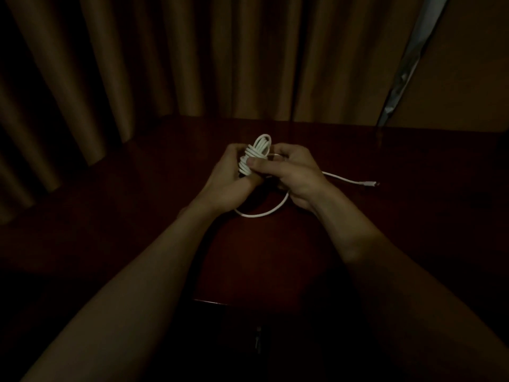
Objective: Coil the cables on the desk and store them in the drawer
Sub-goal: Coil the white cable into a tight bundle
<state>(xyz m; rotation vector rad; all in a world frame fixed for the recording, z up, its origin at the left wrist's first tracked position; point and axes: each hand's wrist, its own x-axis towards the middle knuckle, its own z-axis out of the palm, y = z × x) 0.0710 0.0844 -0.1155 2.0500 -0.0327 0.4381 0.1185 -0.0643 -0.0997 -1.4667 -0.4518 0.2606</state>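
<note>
**A:** Centre of frame: why is the bundle held up rather than laid flat?

**B:** The left hand (pixel 225 175) has its fingers curled round the coil (pixel 257 150) of the white cable (pixel 249 168) and grips it just above the desk (pixel 385 216), probably so the turns stay stacked while more is wound on. The right hand (pixel 294 175) meets it from the right. Its thumb (pixel 252 162) presses on the wraps and its fingers are curled in around the feeding strand, which I judge keeps tension on the next turn.

**A:** And the unwound part?

**B:** The loose tail (pixel 261 214) drops below the hands in one slack loop on the wood. It then runs out to the centre right of the frame and ends in a plug (pixel 370 184) that lies flat on the desk, well apart from the hands. Left lying there, it can be drawn in freely.

**A:** Counts?

**B:** Two hands, one cable, one coil, one slack loop and one visible plug. The other end is hidden in the bundle. I see no second cable, though the room is dim.

**A:** The drawer?

**B:** It is not plainly shown. A faint handle-like shape (pixel 258 337) sits at lower centre, below the desk edge, and I cannot tell what it is. A curtain (pixel 192 64) fills the top of the frame.
</note>
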